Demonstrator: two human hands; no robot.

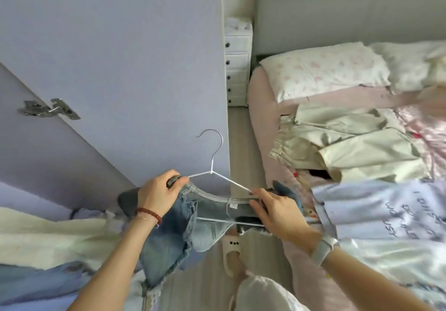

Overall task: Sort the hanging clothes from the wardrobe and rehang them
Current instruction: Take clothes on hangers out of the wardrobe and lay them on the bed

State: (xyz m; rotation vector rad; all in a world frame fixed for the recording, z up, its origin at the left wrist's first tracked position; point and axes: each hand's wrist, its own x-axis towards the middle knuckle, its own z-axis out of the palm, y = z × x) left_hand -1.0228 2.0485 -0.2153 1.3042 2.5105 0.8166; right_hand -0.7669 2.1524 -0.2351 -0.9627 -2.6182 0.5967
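Our two forearms reach in from the bottom edge, and between them we hold a white wire hanger (218,178) with a denim garment (173,228) on it. Our left hand (158,196), a red bead bracelet (148,214) at its wrist, is curled round the garment's dark strap at the hanger's left shoulder. Our right hand (277,210), a pale wristband (323,249) behind it, pinches the dark strap at the hanger's right shoulder, fingers bent over the wire. The hanger's hook points up, clear of any rail; the garment's trimmed neckline sags below the hanger's arms, and its frayed blue hem hangs down under our left wrist.

Behind the hanger stands the lilac wardrobe (120,57), its open door (48,141) to the hanger's left carrying a metal hinge (49,109). Left of the hanger and lower, a cream fleecy garment (55,236) and pale blue cloth (36,284) lie bunched. Below the hanger we see a slipper (231,250) on the floor and a white trouser leg. Right of the hanger is the bed (268,127) with a pink sheet, a flowered pillow (323,74), folded pale green trousers (350,146) and a pale printed top (386,209). Beyond the hanger, between wardrobe and bed, stands a small white drawer unit (237,64).
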